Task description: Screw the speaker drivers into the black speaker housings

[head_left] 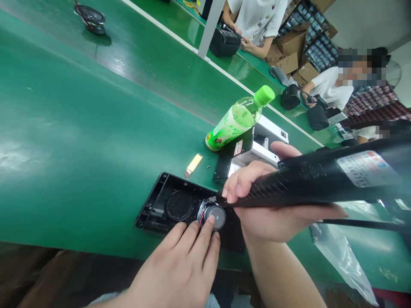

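Note:
A black plastic speaker panel lies on the green bench with a round grille opening on its left part. A small round speaker with a grey magnet and a red wire sits in the panel. My left hand lies over the panel's near edge, fingers stretched out and fingertips pressed on the speaker. In my right hand, closed around its front part, is a black electric screwdriver with a label on its body. Its tip points at the speaker's upper rim; whether a screw is there is hard to see.
Behind the panel stand a green-capped bottle and a black-and-white box. A yellow utility knife lies near the panel. Another speaker is far left, a plastic bag at right. Co-workers sit across the bench beyond a post.

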`<state>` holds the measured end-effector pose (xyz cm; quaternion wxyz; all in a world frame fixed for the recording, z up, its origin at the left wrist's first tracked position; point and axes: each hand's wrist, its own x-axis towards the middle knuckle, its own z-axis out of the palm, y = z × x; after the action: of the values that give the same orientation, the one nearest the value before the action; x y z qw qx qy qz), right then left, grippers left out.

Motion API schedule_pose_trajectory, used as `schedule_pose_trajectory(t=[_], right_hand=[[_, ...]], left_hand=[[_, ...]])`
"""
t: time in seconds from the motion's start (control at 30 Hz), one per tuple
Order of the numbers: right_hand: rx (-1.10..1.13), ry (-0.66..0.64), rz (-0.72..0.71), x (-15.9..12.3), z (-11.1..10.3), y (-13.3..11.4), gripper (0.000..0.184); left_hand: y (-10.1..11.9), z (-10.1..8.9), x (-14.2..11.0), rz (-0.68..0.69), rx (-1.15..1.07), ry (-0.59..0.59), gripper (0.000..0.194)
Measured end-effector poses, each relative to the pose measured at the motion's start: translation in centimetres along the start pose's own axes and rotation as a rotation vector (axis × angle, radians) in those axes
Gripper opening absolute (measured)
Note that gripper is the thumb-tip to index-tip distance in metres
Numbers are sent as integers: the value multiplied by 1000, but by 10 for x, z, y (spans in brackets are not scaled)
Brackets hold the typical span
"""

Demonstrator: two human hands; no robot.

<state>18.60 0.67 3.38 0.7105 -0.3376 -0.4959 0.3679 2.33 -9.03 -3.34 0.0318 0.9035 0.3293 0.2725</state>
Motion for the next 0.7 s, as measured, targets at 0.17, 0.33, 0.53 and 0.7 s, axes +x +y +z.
schedule_pose_trajectory(t=[0.17, 0.33, 0.53, 0.7], right_hand=[[-16, 18, -22, -1, 2, 4, 74], [-8, -13, 66, -1, 3, 9, 67], [-33, -102, 89, 1, 3, 12, 74], [-63, -109, 92, -5, 0, 17, 73]], left_hand=[[-1, 0, 1, 10, -1, 5, 36], [0, -1, 1, 22, -9, -33, 36], [0, -1, -2, 39, -7, -114, 45], [-4, -7, 0, 49, -20, -197, 50]])
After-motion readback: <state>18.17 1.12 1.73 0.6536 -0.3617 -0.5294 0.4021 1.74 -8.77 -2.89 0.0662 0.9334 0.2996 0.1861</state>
